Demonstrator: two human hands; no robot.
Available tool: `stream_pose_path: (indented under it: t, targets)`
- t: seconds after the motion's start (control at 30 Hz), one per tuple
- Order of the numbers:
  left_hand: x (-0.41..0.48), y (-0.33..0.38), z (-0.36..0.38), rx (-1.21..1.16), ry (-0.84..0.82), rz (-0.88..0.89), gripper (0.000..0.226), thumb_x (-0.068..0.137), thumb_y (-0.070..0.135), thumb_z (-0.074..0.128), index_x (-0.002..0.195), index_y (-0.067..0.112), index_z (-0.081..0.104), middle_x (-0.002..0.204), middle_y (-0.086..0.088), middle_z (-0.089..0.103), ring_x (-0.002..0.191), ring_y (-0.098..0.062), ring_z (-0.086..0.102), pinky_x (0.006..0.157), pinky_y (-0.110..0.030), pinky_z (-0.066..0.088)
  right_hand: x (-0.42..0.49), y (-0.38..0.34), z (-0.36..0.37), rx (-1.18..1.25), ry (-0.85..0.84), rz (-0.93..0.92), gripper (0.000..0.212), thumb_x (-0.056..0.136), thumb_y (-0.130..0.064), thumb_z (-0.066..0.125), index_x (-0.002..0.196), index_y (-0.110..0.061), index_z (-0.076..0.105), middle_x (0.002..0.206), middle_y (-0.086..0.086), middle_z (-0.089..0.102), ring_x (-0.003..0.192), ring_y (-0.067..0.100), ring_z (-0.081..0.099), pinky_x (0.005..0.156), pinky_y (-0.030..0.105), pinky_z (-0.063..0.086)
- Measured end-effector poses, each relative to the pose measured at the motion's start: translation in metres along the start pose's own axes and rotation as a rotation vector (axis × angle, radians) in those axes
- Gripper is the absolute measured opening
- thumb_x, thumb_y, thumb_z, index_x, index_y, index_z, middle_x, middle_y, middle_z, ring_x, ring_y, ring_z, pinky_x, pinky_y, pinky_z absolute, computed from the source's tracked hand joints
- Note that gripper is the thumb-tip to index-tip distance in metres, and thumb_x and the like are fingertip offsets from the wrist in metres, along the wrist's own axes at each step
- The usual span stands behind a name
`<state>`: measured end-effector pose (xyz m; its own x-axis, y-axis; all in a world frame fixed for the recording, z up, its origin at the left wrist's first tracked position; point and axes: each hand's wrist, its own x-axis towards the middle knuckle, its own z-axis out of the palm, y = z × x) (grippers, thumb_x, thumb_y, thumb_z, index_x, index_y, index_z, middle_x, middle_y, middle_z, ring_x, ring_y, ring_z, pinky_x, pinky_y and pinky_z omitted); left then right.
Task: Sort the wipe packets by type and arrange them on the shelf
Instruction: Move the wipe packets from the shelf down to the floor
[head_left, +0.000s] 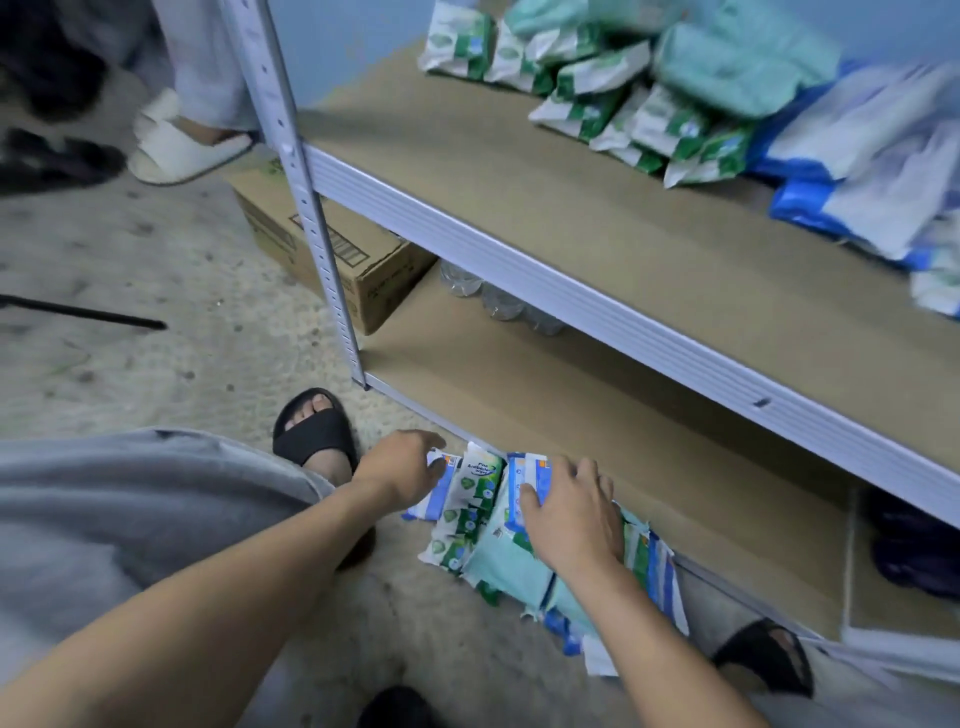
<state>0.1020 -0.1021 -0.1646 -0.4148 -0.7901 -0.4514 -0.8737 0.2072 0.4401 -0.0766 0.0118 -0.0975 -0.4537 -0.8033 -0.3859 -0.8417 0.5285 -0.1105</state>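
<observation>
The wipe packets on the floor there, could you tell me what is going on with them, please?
A person is bent over a mixed pile of wipe packets on the floor at the shelf's foot. The left hand is at a blue-and-white packet on the pile's left edge; the right hand lies spread on a blue packet. Green-and-white packets, teal packs and blue packs sit grouped on the upper shelf.

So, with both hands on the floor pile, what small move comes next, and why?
Probably the right hand should pinch the blue-and-white plastic packet it rests on and lift it; matching blue packs already lie on the beige shelf board.
</observation>
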Motion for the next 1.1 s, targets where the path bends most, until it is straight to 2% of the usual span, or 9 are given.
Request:
stream_pose_path:
  t: [0.2,0.37,0.53,0.7,0.8,0.97,1.1]
  targets:
    - [-0.040,0.039,-0.054,0.088,0.111,0.156,0.043,0.097,0.037,0.053,0.139,0.024,0.056,0.140,0.001,0.058,0.126,-0.023,0.054,0.098,-0.033,0.047,-0.032,-0.014,-0.047,0.049,0.098,-0.069,0.045,0.100,-0.050,0.040,0.134,-0.021,0.049,0.131,0.005,0.049,0.121,0.029,0.045,0.092,0.038,0.044]
    - [-0.079,0.064,-0.102,0.187,0.274,0.264,0.041,0.097,0.042,0.052,0.136,0.030,0.057,0.135,0.006,0.062,0.116,-0.023,0.060,0.088,-0.035,0.051,-0.055,-0.025,-0.089,0.116,0.234,-0.165,0.050,0.099,-0.056,0.038,0.137,-0.025,0.049,0.133,0.001,0.050,0.122,0.025,0.044,0.096,0.040,0.046]
    - [-0.102,0.086,-0.152,0.297,0.474,0.402,0.040,0.093,0.042,0.052,0.130,0.030,0.062,0.126,0.007,0.066,0.110,-0.022,0.064,0.086,-0.035,0.052,-0.064,-0.036,-0.139,0.192,0.382,-0.269,0.050,0.098,-0.058,0.039,0.135,-0.027,0.051,0.129,-0.004,0.051,0.120,0.021,0.046,0.096,0.040,0.045]
    - [-0.100,0.113,-0.201,0.219,0.679,0.515,0.030,0.085,0.035,0.058,0.108,0.022,0.073,0.098,0.003,0.074,0.090,-0.025,0.066,0.072,-0.038,0.053,-0.051,-0.037,-0.195,0.219,0.549,-0.315,0.039,0.097,-0.051,0.047,0.122,-0.024,0.059,0.119,-0.002,0.056,0.113,0.025,0.050,0.094,0.041,0.045]
    - [-0.089,0.127,-0.218,0.111,0.742,0.505,0.024,0.089,0.033,0.061,0.107,0.022,0.072,0.101,0.004,0.073,0.088,-0.023,0.064,0.069,-0.034,0.048,-0.028,-0.030,-0.216,0.241,0.586,-0.283,0.038,0.097,-0.050,0.049,0.121,-0.023,0.061,0.121,-0.002,0.056,0.114,0.024,0.050,0.096,0.039,0.044]
    - [-0.056,0.139,-0.225,-0.026,0.767,0.469,0.023,0.091,0.033,0.062,0.111,0.026,0.071,0.103,0.006,0.071,0.090,-0.021,0.062,0.075,-0.032,0.045,0.022,-0.010,-0.225,0.381,0.625,-0.186,0.035,0.094,-0.043,0.057,0.122,-0.021,0.060,0.122,0.001,0.055,0.111,0.026,0.054,0.091,0.039,0.047]
    - [-0.026,0.148,-0.228,-0.080,0.738,0.453,0.026,0.090,0.033,0.062,0.114,0.026,0.070,0.107,0.006,0.070,0.100,-0.022,0.060,0.087,-0.039,0.048,0.062,0.002,-0.224,0.429,0.790,-0.136,0.034,0.090,-0.031,0.063,0.120,-0.015,0.062,0.121,0.007,0.055,0.111,0.032,0.053,0.094,0.044,0.046]
